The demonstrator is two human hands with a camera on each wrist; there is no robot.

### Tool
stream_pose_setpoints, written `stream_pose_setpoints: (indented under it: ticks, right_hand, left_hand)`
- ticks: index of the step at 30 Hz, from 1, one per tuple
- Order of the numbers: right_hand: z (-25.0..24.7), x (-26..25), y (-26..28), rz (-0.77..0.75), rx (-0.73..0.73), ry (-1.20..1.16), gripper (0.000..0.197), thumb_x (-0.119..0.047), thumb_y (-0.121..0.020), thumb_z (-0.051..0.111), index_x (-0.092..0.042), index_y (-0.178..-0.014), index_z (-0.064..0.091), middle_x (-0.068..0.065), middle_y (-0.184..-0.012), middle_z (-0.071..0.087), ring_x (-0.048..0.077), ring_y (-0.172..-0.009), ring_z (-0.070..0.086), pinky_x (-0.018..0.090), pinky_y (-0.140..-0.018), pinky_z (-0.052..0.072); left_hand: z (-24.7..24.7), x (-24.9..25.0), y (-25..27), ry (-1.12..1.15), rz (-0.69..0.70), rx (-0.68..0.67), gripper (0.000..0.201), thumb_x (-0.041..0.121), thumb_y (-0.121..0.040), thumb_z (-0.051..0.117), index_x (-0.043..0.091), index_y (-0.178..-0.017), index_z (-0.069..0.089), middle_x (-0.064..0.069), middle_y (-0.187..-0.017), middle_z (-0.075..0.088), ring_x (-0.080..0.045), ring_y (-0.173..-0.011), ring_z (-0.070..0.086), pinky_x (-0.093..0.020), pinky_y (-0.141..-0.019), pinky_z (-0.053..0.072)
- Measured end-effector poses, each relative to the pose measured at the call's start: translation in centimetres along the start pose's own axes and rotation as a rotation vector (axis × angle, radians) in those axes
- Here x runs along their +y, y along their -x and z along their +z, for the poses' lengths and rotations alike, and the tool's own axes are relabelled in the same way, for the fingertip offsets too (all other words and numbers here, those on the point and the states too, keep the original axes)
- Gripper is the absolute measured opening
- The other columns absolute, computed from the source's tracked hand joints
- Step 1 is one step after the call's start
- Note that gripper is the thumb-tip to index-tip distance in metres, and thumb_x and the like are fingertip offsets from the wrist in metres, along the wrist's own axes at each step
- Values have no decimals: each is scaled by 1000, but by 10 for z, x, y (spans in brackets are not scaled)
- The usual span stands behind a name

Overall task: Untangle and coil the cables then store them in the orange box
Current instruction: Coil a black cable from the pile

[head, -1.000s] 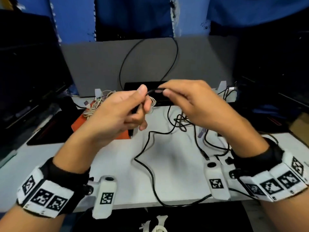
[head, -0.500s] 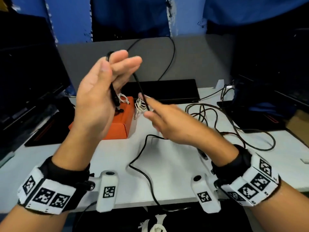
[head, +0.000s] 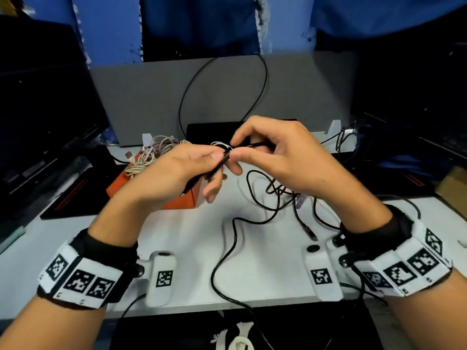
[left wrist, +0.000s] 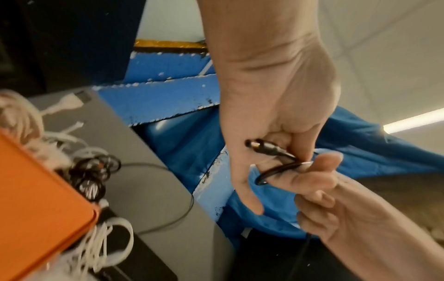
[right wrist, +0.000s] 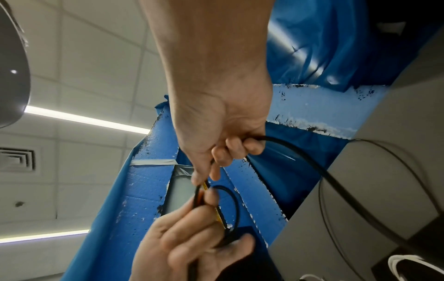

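Note:
In the head view both hands meet above the white table (head: 177, 236), in front of the orange box (head: 185, 202). My left hand (head: 217, 170) grips the plug end of a black cable (head: 235, 236), with a small loop of it round its fingers; the plug (left wrist: 254, 144) lies against the palm. My right hand (head: 236, 150) pinches the same cable just beside the left thumb, and the cable (right wrist: 312, 167) runs out through its curled fingers. The rest trails down over the table to its front edge. White cables (head: 151, 152) lie heaped on the orange box (left wrist: 36, 190).
A loose tangle of black cable (head: 278, 190) lies on the table under my right hand, with a plug (head: 309, 231) nearby. A small black coil (left wrist: 93, 176) sits by the box. A grey board (head: 303, 97) stands behind, and dark monitors flank both sides.
My left hand has come down from its raised position to in front of the box. My right hand has risen to meet it, and pinches the cable beside the left thumb.

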State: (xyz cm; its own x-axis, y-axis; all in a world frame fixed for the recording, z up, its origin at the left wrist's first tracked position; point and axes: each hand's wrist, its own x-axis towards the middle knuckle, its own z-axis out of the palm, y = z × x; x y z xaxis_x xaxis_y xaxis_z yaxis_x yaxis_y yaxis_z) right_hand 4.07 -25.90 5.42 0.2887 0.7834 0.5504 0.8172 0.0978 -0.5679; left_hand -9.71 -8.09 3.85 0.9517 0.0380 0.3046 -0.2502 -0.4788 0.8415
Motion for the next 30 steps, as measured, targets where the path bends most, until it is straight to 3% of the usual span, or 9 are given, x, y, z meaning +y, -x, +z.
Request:
stream_pose_setpoints:
  ticks: [3,5,7,12,15,20,22,26,30]
  right_hand:
    - [8,6,-1,-47,24,19,30,-41,-104,56,-27,-127,70,-13,-101,72,2,-94,66,25,-87,52]
    - [18,7,0,-44,-3,74,41,-48,-109,35,-24,-124,65,-13,-111,68,9,-107,65,39,-94,52]
    - [23,7,1,-11,0,112,48,-54,-108,25,-20,-104,59,-8,-96,62,15,-94,61,49,-84,51]
    - [16,1,2,19,-51,223,38,-48,-110,35,-27,-90,59,-12,-73,55,9,-76,55,40,-72,47]
    - [12,-3,0,6,-21,226,39,-51,-107,35,-24,-85,53,-5,-67,51,14,-68,52,44,-67,47]
    - [-1,-7,-2,-60,33,72,43,-40,-109,45,-15,-75,51,0,-64,45,10,-61,43,32,-61,38]
    - [-7,-6,-1,-68,37,64,44,-38,-110,45,-9,-77,53,5,-66,50,9,-61,43,28,-60,36]
    - [-6,-4,0,-38,28,124,34,-39,-111,40,-25,-82,52,-7,-64,47,9,-61,45,24,-59,34]
    - [-2,-7,1,-52,66,99,34,-39,-111,41,-22,-88,58,0,-66,49,11,-63,46,28,-63,38]
  left_hand:
    - [7,2,2,370,5,-49,36,22,-104,36,10,-95,69,2,-49,41,-17,-46,44,-44,-97,51]
    - [12,2,0,590,19,-80,33,23,-103,36,12,-91,65,9,-49,42,-11,-46,44,-46,-98,51]
    - [15,2,-1,645,13,-85,29,22,-102,37,11,-91,61,8,-51,42,-14,-51,45,-46,-96,52]
    - [14,10,0,442,-91,127,32,17,-102,38,2,-88,63,-5,-68,50,-18,-60,40,-33,-66,43]
    - [21,15,0,393,-62,166,36,27,-107,40,11,-85,63,-2,-64,39,-16,-60,41,-25,-65,42]
    - [31,22,-1,599,15,159,31,24,-106,39,10,-90,61,7,-55,37,-7,-43,30,-26,-76,53]
    - [32,23,0,681,24,172,34,24,-107,38,8,-92,64,10,-53,39,-1,-38,27,-23,-69,52]
    - [31,26,0,807,47,172,36,23,-106,38,6,-95,69,11,-55,43,-3,-35,25,-19,-56,45]
    - [26,27,4,830,3,-1,38,22,-106,33,5,-94,65,11,-47,46,-6,-35,27,-24,-62,47]
